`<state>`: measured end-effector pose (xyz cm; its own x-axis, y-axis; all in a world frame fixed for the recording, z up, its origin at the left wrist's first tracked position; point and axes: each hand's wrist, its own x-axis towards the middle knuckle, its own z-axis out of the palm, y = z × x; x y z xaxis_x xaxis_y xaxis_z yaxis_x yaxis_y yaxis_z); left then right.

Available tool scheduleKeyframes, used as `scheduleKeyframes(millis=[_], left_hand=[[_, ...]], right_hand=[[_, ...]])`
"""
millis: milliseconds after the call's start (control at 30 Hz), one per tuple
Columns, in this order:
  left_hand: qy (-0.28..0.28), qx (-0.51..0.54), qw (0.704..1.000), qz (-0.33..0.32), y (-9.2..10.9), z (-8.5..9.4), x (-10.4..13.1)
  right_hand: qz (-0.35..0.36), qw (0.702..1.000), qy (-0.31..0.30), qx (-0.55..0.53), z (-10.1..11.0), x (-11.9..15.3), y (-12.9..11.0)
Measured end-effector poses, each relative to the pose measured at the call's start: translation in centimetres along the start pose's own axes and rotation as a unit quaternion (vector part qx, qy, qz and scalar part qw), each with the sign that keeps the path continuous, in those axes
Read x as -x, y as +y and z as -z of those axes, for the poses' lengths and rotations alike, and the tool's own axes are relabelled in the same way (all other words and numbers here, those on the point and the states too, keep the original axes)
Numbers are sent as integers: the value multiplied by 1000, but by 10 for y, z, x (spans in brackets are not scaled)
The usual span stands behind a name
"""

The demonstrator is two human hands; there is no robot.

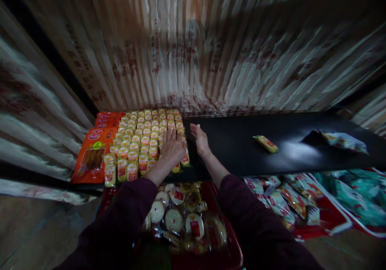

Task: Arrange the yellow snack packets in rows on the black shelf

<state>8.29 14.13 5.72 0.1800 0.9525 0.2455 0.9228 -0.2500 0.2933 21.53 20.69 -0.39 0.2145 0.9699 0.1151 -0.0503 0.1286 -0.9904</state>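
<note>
Rows of small yellow wrapped snack cakes (pixel 138 133) stand packed together on the left part of a black shelf (pixel 223 141). My left hand (pixel 173 145) lies over the right-hand rows, palm down, fingers stretched out and touching the cakes. Just right of the block, my right hand (pixel 200 139) is held on edge above the bare shelf, fingers straight and palm turned toward the cakes; nothing is in it. Orange snack packets (pixel 94 153) lie along the left side of the cakes. Farther right, a single yellow packet (pixel 265 144) lies by itself.
A blue-white packet (pixel 343 140) lies near the shelf's right end. Below stands a red crate (pixel 237 250) of round wrapped pastries (pixel 174 220). Red-and-white snack bags (pixel 283 199) and teal bags (pixel 358 197) fill containers at lower right. Pleated printed sheeting (pixel 181 53) hangs behind.
</note>
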Motion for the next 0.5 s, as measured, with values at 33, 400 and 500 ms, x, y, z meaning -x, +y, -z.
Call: scheduleKeyframes(millis=[33,400,500], left_hand=[[12,7,1000,-11,2,3,10],[-77,133,988,34,6,-13,210],[-202,131,958,155,1,-30,255]], right_hand=[[19,1000,1,6,2,14,-4],[36,979,-114,163,38,231,-23],[-67,945,-148,284,50,272,8]])
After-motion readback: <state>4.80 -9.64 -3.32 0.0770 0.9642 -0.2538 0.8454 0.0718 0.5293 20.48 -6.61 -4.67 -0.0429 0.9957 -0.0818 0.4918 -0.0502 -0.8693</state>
